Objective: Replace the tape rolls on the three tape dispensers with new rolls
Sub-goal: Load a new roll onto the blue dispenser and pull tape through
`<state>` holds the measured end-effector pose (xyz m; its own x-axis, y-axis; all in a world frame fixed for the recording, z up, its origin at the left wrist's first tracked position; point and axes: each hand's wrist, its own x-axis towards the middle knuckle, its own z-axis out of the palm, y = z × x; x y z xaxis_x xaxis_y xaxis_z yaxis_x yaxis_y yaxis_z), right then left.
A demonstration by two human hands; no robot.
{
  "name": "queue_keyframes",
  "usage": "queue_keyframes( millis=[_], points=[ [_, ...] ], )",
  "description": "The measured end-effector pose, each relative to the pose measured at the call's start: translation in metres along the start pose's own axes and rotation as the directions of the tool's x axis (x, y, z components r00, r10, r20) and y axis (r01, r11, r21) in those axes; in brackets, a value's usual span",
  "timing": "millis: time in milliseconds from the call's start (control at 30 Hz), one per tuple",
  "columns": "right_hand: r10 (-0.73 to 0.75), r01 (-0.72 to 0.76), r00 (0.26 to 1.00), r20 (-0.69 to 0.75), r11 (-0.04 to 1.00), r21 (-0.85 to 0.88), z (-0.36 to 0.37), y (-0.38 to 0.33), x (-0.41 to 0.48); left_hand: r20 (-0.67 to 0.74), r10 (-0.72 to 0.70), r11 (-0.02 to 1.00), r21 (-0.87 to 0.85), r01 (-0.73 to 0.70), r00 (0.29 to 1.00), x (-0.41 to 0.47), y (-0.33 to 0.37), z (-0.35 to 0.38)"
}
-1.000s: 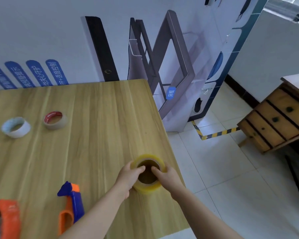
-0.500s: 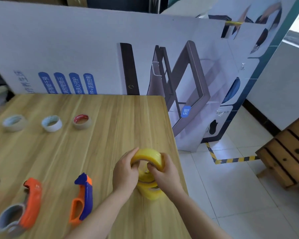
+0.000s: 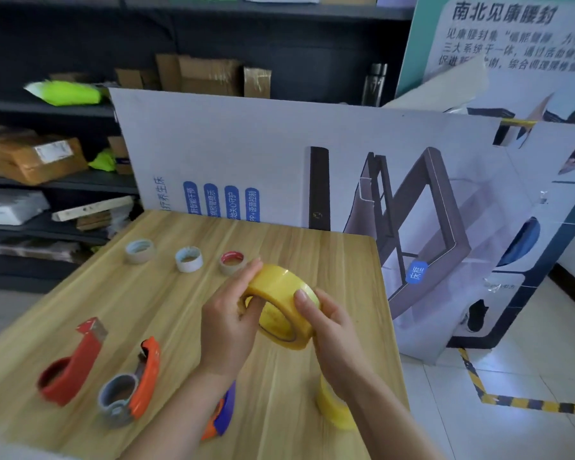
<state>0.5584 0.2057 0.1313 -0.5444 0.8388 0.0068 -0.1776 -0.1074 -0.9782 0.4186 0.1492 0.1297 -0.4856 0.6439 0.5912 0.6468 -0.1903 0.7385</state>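
Both hands hold one yellow tape roll [image 3: 281,302] tilted above the wooden table [image 3: 166,293]. My left hand [image 3: 228,322] has fingers through its core and my right hand [image 3: 329,327] grips its outer face. More yellow tape [image 3: 332,406] stands on the table under my right forearm. Three dispensers lie at the front left: a red one [image 3: 70,363], an orange one with a grey spool [image 3: 132,385], and an orange-and-blue one [image 3: 221,415] partly hidden by my left arm. Three used rolls sit farther back: a grey one [image 3: 140,250], a white one [image 3: 189,258] and a red-cored one [image 3: 232,261].
A large printed board [image 3: 246,161] leans behind the table's far edge. Dark shelves with cardboard boxes [image 3: 34,157] fill the back left. The table's right edge [image 3: 390,327] drops to a tiled floor with yellow-black tape [image 3: 512,401].
Both hands have lifted the top yellow roll off the stack and tilted it. The view has swung up and left, bringing all three dispensers, the third used roll and the shelves into sight.
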Motion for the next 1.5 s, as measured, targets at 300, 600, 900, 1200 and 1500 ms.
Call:
queue_keyframes(
  millis=[300, 600, 900, 1200, 1500],
  points=[
    [-0.035, 0.001, 0.977, 0.209, 0.987, 0.160, 0.073, 0.000, 0.014, -0.046, -0.247, 0.963, -0.119, 0.240, 0.968, 0.033, -0.015, -0.070],
    [-0.042, 0.047, 0.981, 0.189, 0.999, -0.022, 0.185, -0.008, 0.045, 0.087, -0.049, 0.998, -0.037, 0.052, 0.995, 0.073, -0.065, -0.158],
    [-0.107, 0.103, 0.970, 0.219, 0.994, 0.031, 0.279, 0.010, 0.067, 0.119, -0.263, 0.962, -0.043, 0.270, 0.957, 0.120, -0.124, -0.232],
    [-0.085, 0.095, 0.988, 0.127, 0.993, -0.069, 0.310, 0.002, 0.072, 0.203, -0.061, 0.994, -0.078, 0.079, 0.977, 0.130, -0.132, -0.249],
    [-0.137, 0.134, 0.988, 0.070, 0.990, 0.050, 0.291, -0.022, 0.067, 0.191, -0.170, 0.974, -0.119, 0.195, 0.967, 0.134, -0.111, -0.233]
  ],
)
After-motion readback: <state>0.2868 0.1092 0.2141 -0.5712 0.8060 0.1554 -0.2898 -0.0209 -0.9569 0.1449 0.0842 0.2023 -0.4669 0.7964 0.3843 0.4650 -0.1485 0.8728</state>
